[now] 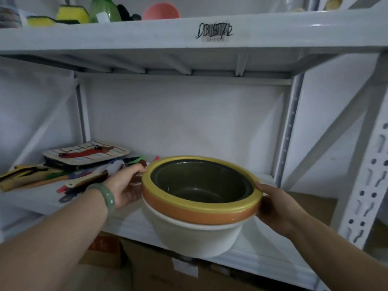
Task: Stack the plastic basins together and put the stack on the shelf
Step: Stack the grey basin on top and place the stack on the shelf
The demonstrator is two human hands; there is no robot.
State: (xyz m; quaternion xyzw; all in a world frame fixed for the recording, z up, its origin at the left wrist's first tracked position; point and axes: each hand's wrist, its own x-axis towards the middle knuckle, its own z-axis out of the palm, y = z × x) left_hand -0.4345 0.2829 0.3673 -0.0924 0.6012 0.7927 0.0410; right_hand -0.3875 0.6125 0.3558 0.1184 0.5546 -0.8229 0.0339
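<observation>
A nested stack of basins [199, 215] hangs in front of the middle shelf [134, 222]. The outer basin is white [195, 238], with an orange one [201, 216], a yellow-rimmed one [210, 203] and a dark olive one [199, 181] inside it. My left hand [126, 185], a green bangle on its wrist, grips the stack's left rim. My right hand [277, 204] grips the right rim. The stack's bottom is level with the shelf's front edge; whether it touches the board I cannot tell.
On the shelf's left lies a pile of trays, utensils and coloured items [73, 164]. The upper shelf [189, 32] carries sponges, a green bottle and a pink object. A perforated white upright [369, 181] stands at right. Cardboard boxes [147, 269] sit below.
</observation>
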